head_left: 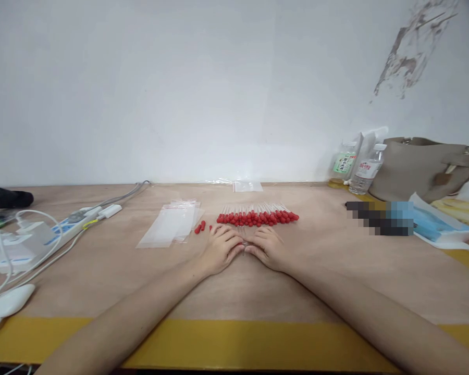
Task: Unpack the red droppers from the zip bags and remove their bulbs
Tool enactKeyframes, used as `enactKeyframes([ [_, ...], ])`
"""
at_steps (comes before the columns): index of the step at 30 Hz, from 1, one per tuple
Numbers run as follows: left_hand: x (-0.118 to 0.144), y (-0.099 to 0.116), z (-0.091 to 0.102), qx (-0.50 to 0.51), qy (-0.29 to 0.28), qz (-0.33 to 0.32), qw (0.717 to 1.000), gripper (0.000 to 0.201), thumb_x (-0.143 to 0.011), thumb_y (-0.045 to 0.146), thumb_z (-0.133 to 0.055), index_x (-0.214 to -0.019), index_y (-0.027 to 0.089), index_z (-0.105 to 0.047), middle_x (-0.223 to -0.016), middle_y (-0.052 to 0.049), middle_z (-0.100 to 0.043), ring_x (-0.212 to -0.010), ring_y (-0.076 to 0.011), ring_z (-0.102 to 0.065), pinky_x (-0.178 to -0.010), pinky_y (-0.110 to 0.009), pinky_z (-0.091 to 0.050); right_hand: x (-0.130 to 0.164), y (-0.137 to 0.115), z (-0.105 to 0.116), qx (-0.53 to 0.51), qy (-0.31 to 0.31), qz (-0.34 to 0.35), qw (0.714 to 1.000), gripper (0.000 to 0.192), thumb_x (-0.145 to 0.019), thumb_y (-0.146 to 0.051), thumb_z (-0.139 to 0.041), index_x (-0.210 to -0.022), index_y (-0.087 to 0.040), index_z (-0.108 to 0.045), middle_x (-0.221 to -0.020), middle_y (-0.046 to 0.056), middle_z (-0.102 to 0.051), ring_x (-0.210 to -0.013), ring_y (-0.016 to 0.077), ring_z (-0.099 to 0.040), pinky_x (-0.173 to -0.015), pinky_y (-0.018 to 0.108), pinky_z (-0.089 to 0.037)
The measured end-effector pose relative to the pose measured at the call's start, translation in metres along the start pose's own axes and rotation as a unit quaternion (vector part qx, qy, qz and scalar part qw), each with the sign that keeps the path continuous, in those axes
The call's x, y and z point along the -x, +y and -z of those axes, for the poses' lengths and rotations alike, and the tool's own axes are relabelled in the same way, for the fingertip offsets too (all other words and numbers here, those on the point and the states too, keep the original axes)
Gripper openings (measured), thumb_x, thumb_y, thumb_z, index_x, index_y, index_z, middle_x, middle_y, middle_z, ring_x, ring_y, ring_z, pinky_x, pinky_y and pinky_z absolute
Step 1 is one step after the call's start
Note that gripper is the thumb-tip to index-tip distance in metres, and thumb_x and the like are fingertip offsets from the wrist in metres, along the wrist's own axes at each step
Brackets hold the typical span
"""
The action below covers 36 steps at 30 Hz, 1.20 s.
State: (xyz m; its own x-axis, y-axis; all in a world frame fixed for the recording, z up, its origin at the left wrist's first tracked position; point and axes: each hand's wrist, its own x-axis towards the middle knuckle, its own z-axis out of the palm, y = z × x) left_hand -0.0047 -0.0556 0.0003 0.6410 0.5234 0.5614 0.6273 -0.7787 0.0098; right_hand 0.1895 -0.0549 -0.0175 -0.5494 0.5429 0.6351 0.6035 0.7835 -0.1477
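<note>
Two hands' fingers (234, 245) pinch one clear red-capped tube (244, 242), just before tube row (258, 215)

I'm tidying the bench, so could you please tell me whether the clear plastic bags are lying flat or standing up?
Flat: the clear plastic bags lie spread on the table, overlapping.

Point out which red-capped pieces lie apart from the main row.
The loose red caps, left of the long row of red-tipped droppers, beside the clear bags and just beyond the left hand.

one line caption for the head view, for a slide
Both hands, left hand and right hand, meet at a small clear tube before a row of red-capped tubes on a wooden table.
</note>
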Motion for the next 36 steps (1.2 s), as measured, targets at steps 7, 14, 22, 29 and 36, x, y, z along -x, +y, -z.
enactKeyframes([
  [7,-0.002,0.006,0.009,-0.036,-0.027,-0.015,0.999,0.023,-0.088,0.027,-0.037,-0.078,0.019,-0.056,-0.083,-0.002,-0.061,-0.091,-0.0188,-0.047,-0.090,-0.040,-0.027,0.000,0.001,-0.004,-0.026,0.042,0.051,0.997,0.020,-0.086,-0.026,-0.043,-0.084,-0.017,-0.061,-0.071,0.005,-0.059,-0.076,0.0152,-0.050,-0.073,0.030,-0.041],
  [14,-0.002,0.008,0.015,-0.034,-0.041,-0.025,0.998,0.025,-0.088,0.028,-0.036,-0.075,0.019,-0.055,-0.079,-0.002,-0.060,-0.086,-0.0179,-0.047,-0.092,-0.041,-0.025,-0.001,-0.002,0.003,0.014,0.049,0.097,0.994,0.021,-0.086,-0.023,-0.041,-0.079,-0.017,-0.060,-0.066,0.005,-0.055,-0.076,0.0159,-0.050,-0.072,0.030,-0.044],
  [22,0.001,0.008,0.015,-0.014,-0.058,-0.021,0.998,0.028,-0.089,0.028,-0.033,-0.072,0.018,-0.054,-0.076,-0.002,-0.058,-0.085,-0.0170,-0.047,-0.093,-0.041,-0.024,0.003,0.002,0.010,0.106,0.045,0.181,0.977,0.020,-0.086,-0.014,-0.038,-0.091,-0.015,-0.058,-0.068,0.003,-0.056,-0.077,0.0142,-0.049,-0.088,0.037,-0.041],
  [29,0.003,0.008,0.019,0.006,-0.062,-0.034,0.998,0.028,-0.089,0.028,-0.033,-0.075,0.019,-0.055,-0.077,-0.002,-0.060,-0.085,-0.0171,-0.048,-0.094,-0.042,-0.023,0.004,0.002,0.021,0.120,0.036,0.239,0.963,0.027,-0.087,-0.011,-0.033,-0.098,-0.016,-0.057,-0.072,0.004,-0.058,-0.084,0.0158,-0.052,-0.091,0.041,-0.041],
  [36,0.010,0.005,0.022,0.010,-0.060,-0.010,0.998,0.027,-0.089,0.027,-0.032,-0.077,0.019,-0.055,-0.078,-0.003,-0.058,-0.082,-0.0173,-0.048,-0.088,-0.040,-0.029,0.012,0.012,0.020,0.071,0.046,0.187,0.979,0.029,-0.088,-0.014,-0.033,-0.103,-0.020,-0.057,-0.073,0.004,-0.059,-0.083,0.0158,-0.052,-0.086,0.040,-0.041],
])
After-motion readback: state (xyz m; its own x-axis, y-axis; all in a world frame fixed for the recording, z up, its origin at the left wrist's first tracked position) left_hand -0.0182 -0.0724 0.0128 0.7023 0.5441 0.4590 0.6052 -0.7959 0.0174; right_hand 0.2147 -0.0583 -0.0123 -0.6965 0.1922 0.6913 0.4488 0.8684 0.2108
